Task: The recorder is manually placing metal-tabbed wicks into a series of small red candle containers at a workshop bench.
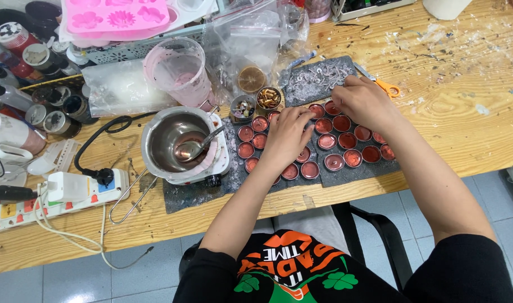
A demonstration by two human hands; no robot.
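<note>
Several small round tins (346, 140) filled with reddish-pink wax sit in rows on dark grey mats (357, 174). My left hand (287, 134) rests over the tins at the middle of the rows, fingers curled down onto them. My right hand (364, 101) hovers at the far edge of the tins, fingertips pinched at one tin near a grey mat holding pale wax scraps (318, 76). Whether either hand grips anything is hidden by the fingers.
A metal melting pot (180, 143) with a spoon and pink wax stands on a small hotplate to the left. A power strip (48, 199), plastic measuring jug (178, 70), pink silicone mould (119, 14), jars, two small bowls of trimmings (256, 101) and orange-handled scissors (385, 87) surround the wooden table.
</note>
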